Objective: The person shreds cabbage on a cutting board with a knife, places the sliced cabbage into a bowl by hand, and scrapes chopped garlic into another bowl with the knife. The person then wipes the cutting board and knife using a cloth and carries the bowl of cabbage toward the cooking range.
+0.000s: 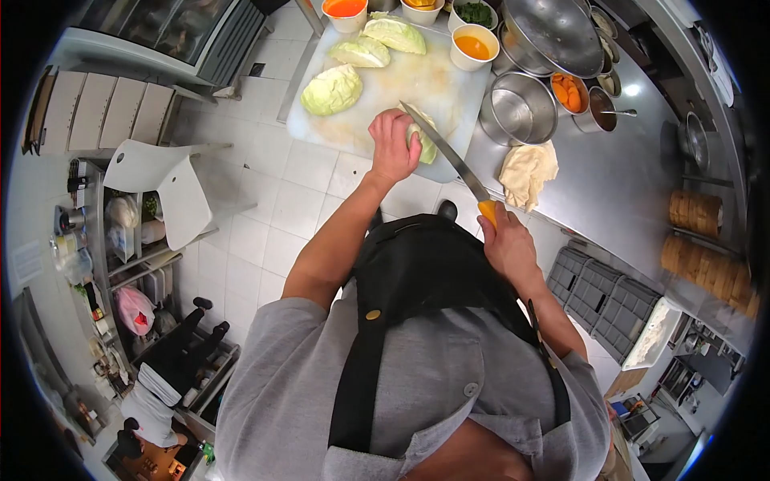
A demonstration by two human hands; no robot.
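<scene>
- Head view: left fingers (pixel 390 123) curled over cabbage (pixel 428 151), right fingers (pixel 503 216) wrapped round a knife (pixel 455 159)
- white cup (pixel 468 63)'s got orange liquid (pixel 473 47)
- tub (pixel 455 21)'s got greens (pixel 475 13)
- tin (pixel 561 105)'s got orange chunks (pixel 567 90)

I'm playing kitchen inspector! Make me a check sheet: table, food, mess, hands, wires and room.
Surface: white cutting board beside a steel counter
Job's things: cabbage piece, knife lying across it in view (cut depth unclear), three other cabbage pieces on the board
Clutter: crumpled cloth near the counter's edge, steel pot, tub of orange liquid
Hands: left hand holds the cabbage piece; right hand grips the knife's yellow handle
Cables: nothing seen
Surroundings: tiled floor, white chair, another person
</scene>
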